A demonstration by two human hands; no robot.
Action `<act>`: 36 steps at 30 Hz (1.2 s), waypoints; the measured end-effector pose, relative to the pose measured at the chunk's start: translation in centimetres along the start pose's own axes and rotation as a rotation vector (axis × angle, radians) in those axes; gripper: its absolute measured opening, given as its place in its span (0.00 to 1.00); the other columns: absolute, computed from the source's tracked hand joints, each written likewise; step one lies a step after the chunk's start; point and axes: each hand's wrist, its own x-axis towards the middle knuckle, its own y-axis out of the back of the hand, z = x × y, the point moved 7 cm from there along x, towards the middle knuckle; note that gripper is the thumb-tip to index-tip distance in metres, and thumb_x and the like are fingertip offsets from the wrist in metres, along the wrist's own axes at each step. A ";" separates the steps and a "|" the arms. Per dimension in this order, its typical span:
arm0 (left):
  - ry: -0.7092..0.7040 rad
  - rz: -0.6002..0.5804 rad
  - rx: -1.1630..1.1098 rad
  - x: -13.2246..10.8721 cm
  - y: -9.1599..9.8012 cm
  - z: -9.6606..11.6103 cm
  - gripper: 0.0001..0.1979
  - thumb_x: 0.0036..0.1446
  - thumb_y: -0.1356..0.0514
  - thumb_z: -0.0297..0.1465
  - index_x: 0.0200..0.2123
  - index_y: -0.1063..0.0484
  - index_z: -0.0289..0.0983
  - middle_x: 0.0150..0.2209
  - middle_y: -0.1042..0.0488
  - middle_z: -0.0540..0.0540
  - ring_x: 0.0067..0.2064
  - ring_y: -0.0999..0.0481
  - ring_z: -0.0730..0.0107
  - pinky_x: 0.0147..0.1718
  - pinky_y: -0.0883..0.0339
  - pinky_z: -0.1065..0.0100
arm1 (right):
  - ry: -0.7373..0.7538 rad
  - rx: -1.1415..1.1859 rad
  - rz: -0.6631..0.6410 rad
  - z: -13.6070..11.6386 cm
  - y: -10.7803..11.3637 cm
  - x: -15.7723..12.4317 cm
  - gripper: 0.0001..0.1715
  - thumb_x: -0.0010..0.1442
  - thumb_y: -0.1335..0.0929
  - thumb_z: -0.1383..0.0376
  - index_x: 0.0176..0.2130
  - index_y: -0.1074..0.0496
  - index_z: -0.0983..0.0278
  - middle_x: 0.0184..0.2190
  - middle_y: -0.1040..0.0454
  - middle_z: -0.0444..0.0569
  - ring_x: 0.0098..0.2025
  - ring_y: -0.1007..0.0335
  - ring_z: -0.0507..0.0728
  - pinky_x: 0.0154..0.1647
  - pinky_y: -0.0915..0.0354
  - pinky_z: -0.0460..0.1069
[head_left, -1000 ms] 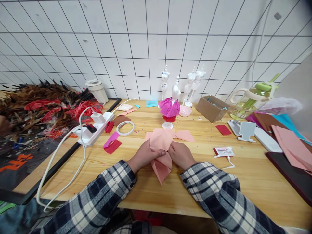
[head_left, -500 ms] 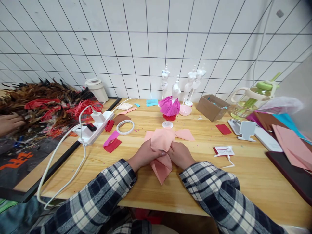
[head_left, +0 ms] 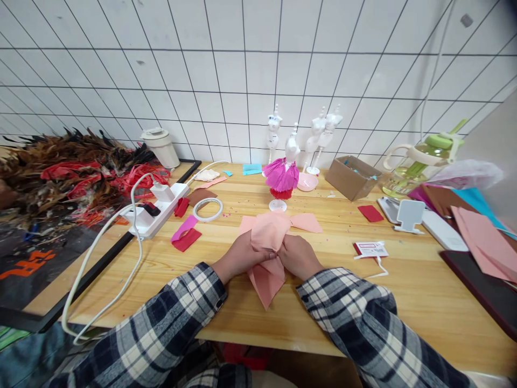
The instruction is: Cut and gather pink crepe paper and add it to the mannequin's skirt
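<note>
Both hands are closed on a sheet of pink crepe paper (head_left: 269, 231), gathered at the middle, with a pointed part hanging toward the table's front edge. My left hand (head_left: 245, 253) grips it from the left, thumb across the gather. From the right, my right hand (head_left: 299, 256) pinches the same spot, its fingertips partly hidden by the paper. Another pink paper piece (head_left: 307, 222) lies just beyond. Behind the hands stands a small white dress form (head_left: 291, 148) wearing a magenta paper skirt (head_left: 281, 175) with a red fringe below.
A power strip (head_left: 159, 210) with white cables, a tape roll (head_left: 207, 210) and paper scraps lie left. More dress forms (head_left: 318, 129), a cardboard box (head_left: 352, 178) and a bottle (head_left: 422, 161) stand behind. A phone stand (head_left: 409, 216) is right; feathers (head_left: 72, 156) fill the far left.
My hands stay nearly still, and the pink paper shifts only slightly between them. At the far left edge, another person's hand has drawn mostly out of view.
</note>
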 end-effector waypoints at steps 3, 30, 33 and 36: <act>-0.003 -0.004 0.024 0.0 -0.1 0.2 0.31 0.40 0.29 0.37 0.50 0.27 0.35 0.52 0.24 0.41 0.53 0.26 0.51 0.55 0.34 0.53 | 0.027 0.030 0.036 -0.1 0.0 0.1 0.22 0.66 0.43 0.62 0.50 0.27 0.63 0.45 0.23 0.54 0.44 0.27 0.58 0.34 0.45 0.48; -0.068 -0.028 -0.095 0.1 0.2 0.0 0.25 0.54 0.38 0.38 0.55 0.30 0.35 0.50 0.24 0.41 0.52 0.26 0.54 0.53 0.35 0.57 | -0.035 0.041 0.042 1.3 0.4 0.3 0.19 0.64 0.41 0.63 0.44 0.24 0.62 0.42 0.22 0.54 0.43 0.27 0.59 0.34 0.43 0.48; -0.098 -0.020 -0.110 0.2 0.4 0.2 0.27 0.55 0.38 0.36 0.57 0.33 0.36 0.56 0.28 0.40 0.57 0.30 0.54 0.57 0.38 0.57 | 0.003 0.064 0.055 1.2 0.2 0.4 0.19 0.64 0.40 0.59 0.48 0.25 0.59 0.45 0.22 0.52 0.45 0.27 0.60 0.35 0.42 0.48; -0.105 0.000 -0.117 0.3 0.7 0.2 0.32 0.55 0.38 0.36 0.62 0.38 0.36 0.60 0.32 0.40 0.60 0.33 0.53 0.59 0.40 0.57 | 0.029 0.096 0.098 1.5 0.3 0.6 0.20 0.65 0.42 0.58 0.49 0.26 0.56 0.47 0.23 0.49 0.48 0.28 0.59 0.39 0.40 0.47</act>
